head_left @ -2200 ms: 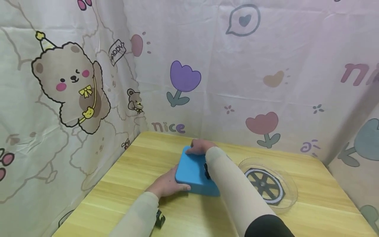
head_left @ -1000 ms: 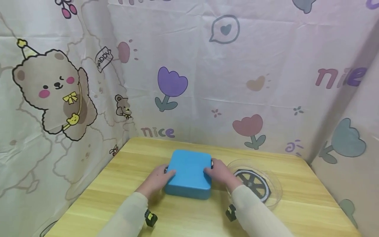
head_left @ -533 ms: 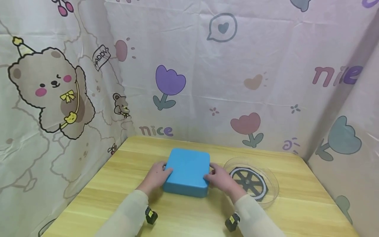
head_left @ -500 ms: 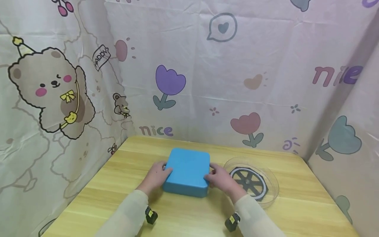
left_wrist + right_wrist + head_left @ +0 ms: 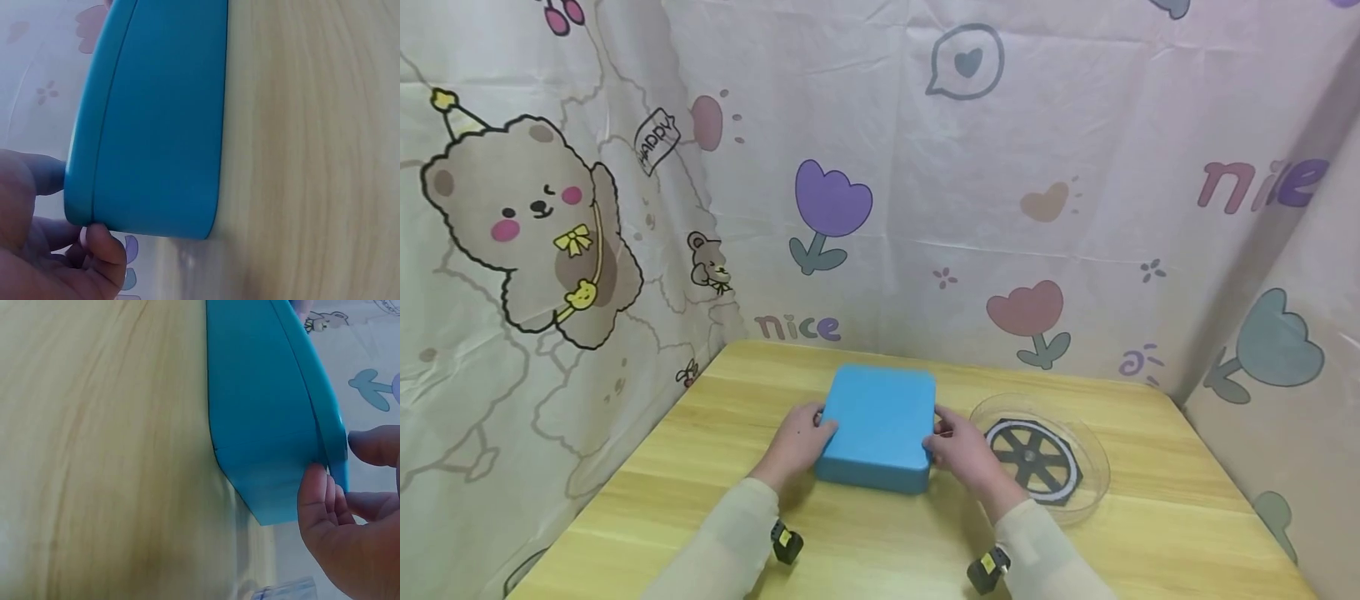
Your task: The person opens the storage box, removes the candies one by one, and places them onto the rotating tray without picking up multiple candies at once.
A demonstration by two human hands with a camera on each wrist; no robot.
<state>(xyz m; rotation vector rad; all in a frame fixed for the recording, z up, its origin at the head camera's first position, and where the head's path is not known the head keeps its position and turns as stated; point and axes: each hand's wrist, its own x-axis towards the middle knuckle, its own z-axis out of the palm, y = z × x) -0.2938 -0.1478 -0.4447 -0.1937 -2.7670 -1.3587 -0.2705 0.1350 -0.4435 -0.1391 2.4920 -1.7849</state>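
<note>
A blue box with rounded corners sits on the table, its lid split from the body by a thin seam. My left hand pinches the lid's left edge, thumb on top. In the left wrist view its fingers curl against the seam. On the opposite side my right hand pinches the lid's edge the same way. The right wrist view shows the seam widening into a narrow gap near those fingers. What the box holds is hidden.
Right of the box lies a clear round container with a black spoked, wheel-like piece ringed in white. The wooden table meets patterned curtains at the back and sides.
My right hand has left the box's far-left corner for its right side. My left hand has shifted up along the left side. Over the last half second both hands keep their grip, almost unmoved.
</note>
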